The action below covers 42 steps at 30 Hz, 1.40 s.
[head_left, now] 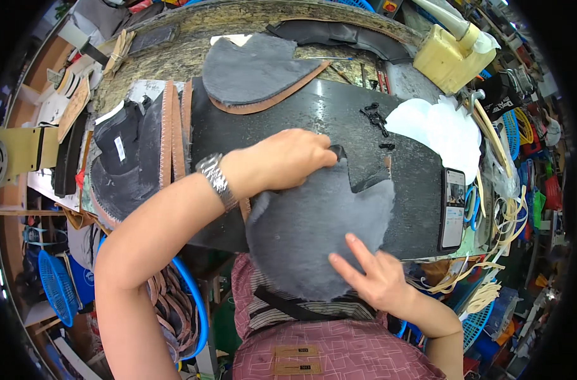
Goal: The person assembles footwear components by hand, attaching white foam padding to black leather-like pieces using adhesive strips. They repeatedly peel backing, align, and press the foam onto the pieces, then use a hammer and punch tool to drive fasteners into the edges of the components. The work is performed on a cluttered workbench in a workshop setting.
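Observation:
A dark grey, fuzzy-faced shoe-upper piece (320, 234) lies across the near edge of the black work board, its lower part reaching over my lap. My left hand (301, 155), with a metal watch on the wrist, is closed on the piece's dark upper edge near its notch. Two outstretched fingers of my right hand (377, 278) rest on the lower right of the fuzzy face; its other fingers are partly hidden. Another grey upper piece with a brown rim (257, 69) lies at the back of the board. More dark pieces with stitched brown edges (133, 142) overlap at the left.
On the board's right are a phone (453, 209), small black clips (375, 118) and white sheets (434, 126). Behind them stands a yellowish jug (453, 60). A blue-rimmed basket (202, 316) of brown-edged pieces sits below the board at left. Pale strips (510, 221) hang at right.

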{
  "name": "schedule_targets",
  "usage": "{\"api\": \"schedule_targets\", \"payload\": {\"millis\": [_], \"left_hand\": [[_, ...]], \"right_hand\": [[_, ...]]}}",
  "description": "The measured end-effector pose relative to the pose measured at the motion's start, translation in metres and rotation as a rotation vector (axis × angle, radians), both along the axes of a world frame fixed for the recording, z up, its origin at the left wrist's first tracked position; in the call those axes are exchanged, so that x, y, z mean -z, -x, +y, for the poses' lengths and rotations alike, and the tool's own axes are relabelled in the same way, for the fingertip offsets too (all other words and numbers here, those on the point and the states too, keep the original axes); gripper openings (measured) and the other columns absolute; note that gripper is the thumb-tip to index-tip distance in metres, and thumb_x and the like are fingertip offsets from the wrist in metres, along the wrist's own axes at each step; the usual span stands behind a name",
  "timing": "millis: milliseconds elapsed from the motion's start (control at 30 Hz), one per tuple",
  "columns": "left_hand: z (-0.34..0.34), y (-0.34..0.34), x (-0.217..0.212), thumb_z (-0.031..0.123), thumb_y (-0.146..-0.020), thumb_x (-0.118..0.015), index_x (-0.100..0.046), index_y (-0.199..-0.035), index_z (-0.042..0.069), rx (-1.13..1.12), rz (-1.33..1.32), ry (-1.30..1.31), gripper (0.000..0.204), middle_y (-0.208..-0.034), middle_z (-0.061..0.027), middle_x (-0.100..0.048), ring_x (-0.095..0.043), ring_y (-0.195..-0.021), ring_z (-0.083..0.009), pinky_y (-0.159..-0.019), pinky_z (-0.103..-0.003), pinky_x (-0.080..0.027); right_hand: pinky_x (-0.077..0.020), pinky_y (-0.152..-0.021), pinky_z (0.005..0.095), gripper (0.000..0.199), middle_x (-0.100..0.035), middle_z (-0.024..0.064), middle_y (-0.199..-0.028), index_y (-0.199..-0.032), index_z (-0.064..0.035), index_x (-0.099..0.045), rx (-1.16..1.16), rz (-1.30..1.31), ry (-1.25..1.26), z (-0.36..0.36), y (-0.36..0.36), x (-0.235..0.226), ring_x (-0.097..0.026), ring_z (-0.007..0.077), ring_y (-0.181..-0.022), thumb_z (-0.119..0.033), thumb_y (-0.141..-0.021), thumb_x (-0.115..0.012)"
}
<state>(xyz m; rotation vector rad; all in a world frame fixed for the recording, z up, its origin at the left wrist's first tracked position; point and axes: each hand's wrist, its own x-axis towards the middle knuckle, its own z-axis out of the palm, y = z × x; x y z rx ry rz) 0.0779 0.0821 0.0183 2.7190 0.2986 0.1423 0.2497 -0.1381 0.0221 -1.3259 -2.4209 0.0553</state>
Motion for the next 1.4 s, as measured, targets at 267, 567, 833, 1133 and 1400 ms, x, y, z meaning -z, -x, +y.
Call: {"api": "schedule_targets", "payload": {"millis": [267, 567, 833, 1133, 1400], "left_hand": [[-0.013, -0.006, -0.024, 0.024, -0.085, -0.054, -0.067, -0.091, 0.003, -0.164, 0.276, 0.173, 0.026, -0.092, -0.0232, -0.057, -0.058, -0.087, -0.0374, -0.080, -0.041, -0.047], [-0.108, 0.008, 0.022, 0.041, -0.082, -0.057, -0.040, -0.131, -0.002, -0.464, -0.082, -0.067, 0.068, -0.137, -0.0216, -0.036, -0.030, -0.130, -0.0352, -0.105, -0.049, -0.023], [-0.092, 0.005, 0.022, 0.053, -0.077, -0.056, -0.047, -0.127, 0.002, -0.305, -0.087, -0.128, 0.072, -0.133, -0.0163, -0.042, -0.039, -0.119, -0.0316, -0.094, -0.043, -0.032], [-0.077, 0.004, 0.034, 0.011, -0.078, -0.060, -0.056, -0.112, 0.001, -0.558, -0.533, -0.043, 0.036, -0.117, -0.0157, -0.055, -0.051, -0.107, -0.0332, -0.090, -0.043, -0.041], [-0.069, 0.011, 0.038, -0.002, -0.084, -0.049, -0.051, -0.118, -0.001, -0.688, -0.468, 0.183, 0.035, -0.119, -0.0199, -0.054, -0.048, -0.117, -0.0351, -0.100, -0.045, -0.036]], "right_hand": [[-0.0372, -0.097, 0.0383, 0.061, -0.026, 0.0320, -0.141, -0.111, -0.0075, -0.064, 0.014, 0.534, 0.481, 0.010, -0.010, -0.001, -0.041, 0.0409, -0.124, 0.010, -0.056, -0.044], [-0.0444, -0.089, 0.0431, 0.060, -0.037, 0.0223, -0.137, -0.119, -0.0142, -0.059, 0.004, 0.086, 0.297, 0.001, -0.019, 0.022, -0.054, 0.0399, -0.103, -0.002, -0.061, -0.060], [-0.0210, -0.100, 0.0636, 0.090, -0.032, 0.0244, -0.138, -0.132, -0.0095, -0.042, 0.231, -0.286, 0.394, 0.023, -0.047, -0.002, -0.033, 0.0447, -0.123, -0.046, -0.058, -0.075], [-0.0514, -0.075, 0.0369, 0.031, -0.060, 0.0120, -0.107, -0.096, -0.0060, -0.064, 0.025, 0.302, -0.011, 0.055, -0.035, -0.002, -0.062, 0.0298, -0.086, -0.008, -0.065, -0.070], [-0.0486, -0.069, 0.0297, 0.034, -0.059, 0.0088, -0.106, -0.104, -0.0044, -0.059, -0.438, -0.137, -0.188, 0.160, -0.051, 0.012, -0.056, 0.0206, -0.082, -0.008, -0.070, -0.059]]}}
